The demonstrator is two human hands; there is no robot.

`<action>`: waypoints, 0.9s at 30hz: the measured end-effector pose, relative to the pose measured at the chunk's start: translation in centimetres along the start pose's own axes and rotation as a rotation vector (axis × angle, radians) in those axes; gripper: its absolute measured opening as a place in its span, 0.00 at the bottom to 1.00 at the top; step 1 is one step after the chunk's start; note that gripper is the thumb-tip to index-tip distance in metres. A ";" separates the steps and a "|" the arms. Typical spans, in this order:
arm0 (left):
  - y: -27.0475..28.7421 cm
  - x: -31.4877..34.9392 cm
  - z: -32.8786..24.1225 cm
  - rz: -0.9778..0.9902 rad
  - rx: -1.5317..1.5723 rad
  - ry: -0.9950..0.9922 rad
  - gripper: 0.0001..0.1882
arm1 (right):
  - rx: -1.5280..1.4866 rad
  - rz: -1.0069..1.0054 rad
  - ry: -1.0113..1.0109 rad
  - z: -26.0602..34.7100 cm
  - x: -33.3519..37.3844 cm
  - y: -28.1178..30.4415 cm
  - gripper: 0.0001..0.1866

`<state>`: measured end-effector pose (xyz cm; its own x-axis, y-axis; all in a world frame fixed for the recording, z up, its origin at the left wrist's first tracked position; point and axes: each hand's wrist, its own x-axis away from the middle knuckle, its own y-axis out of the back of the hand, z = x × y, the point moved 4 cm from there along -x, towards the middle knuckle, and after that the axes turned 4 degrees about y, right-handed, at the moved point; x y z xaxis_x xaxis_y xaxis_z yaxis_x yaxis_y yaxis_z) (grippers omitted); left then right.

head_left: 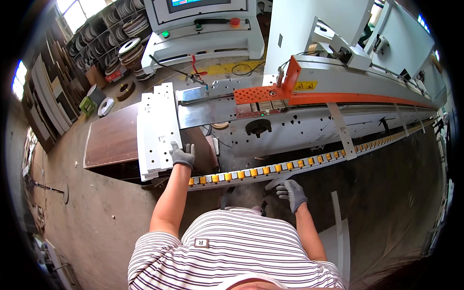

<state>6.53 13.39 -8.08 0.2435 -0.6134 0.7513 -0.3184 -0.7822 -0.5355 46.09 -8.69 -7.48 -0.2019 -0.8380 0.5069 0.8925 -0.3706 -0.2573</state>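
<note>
My left hand (182,155), in a grey work glove, rests at the near right edge of a stack of white drilled panels (158,126). Its fingers are spread and lie against the panel edge, not wrapped round it. The stack lies on a brown wooden box-like stand (113,134). My right hand (293,195), also gloved in grey, is in front of my body, just on the near side of a rail with yellow rollers (253,172). The fingers of that hand are apart and point left. Nothing shows in its grip.
Beyond the rail stands a long machine with an orange guard (261,94) and a steel infeed plate (198,115). A control console (203,36) is at the back. Edging rolls (130,48) fill shelves at far left. A white strip (337,212) stands beside my right forearm.
</note>
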 end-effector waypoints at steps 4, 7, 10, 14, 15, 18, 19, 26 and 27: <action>1.8 -1.8 0.7 0.153 -0.146 -0.008 0.15 | 0.081 0.144 -0.010 0.2 -0.8 -4.2 0.14; 1.4 4.7 4.2 0.262 -0.168 0.274 0.08 | 0.062 0.226 -0.009 -0.6 -1.6 -6.4 0.15; 4.0 8.9 8.0 0.454 -0.361 0.538 0.06 | 0.059 0.316 -0.030 0.1 -1.7 -11.2 0.16; 5.8 17.0 11.9 0.563 -0.734 0.931 0.14 | 0.030 0.460 -0.124 -1.6 -2.7 -14.6 0.18; 5.5 18.1 12.4 0.662 -0.852 1.036 0.16 | 0.041 0.455 -0.100 -2.4 -3.1 -14.5 0.19; 4.9 17.4 13.0 0.722 -1.173 1.026 0.19 | 0.067 0.385 -0.029 -1.3 -2.2 -12.2 0.22; 4.5 16.7 13.0 0.666 -1.226 0.980 0.19 | 0.073 0.323 0.018 -1.3 -1.8 -10.6 0.23; -1.9 8.3 15.9 0.770 -1.096 0.282 0.16 | 0.005 0.002 0.116 -2.8 1.1 -1.8 0.21; -3.4 8.2 17.2 0.742 -1.117 0.414 0.17 | -0.006 -0.027 0.124 -2.7 1.3 -1.8 0.21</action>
<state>25.39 9.16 -6.77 -0.5220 -0.6111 0.5950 -0.8508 0.3235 -0.4141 43.15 -10.25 -8.56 -0.2749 -0.8705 0.4082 0.8834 -0.3962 -0.2501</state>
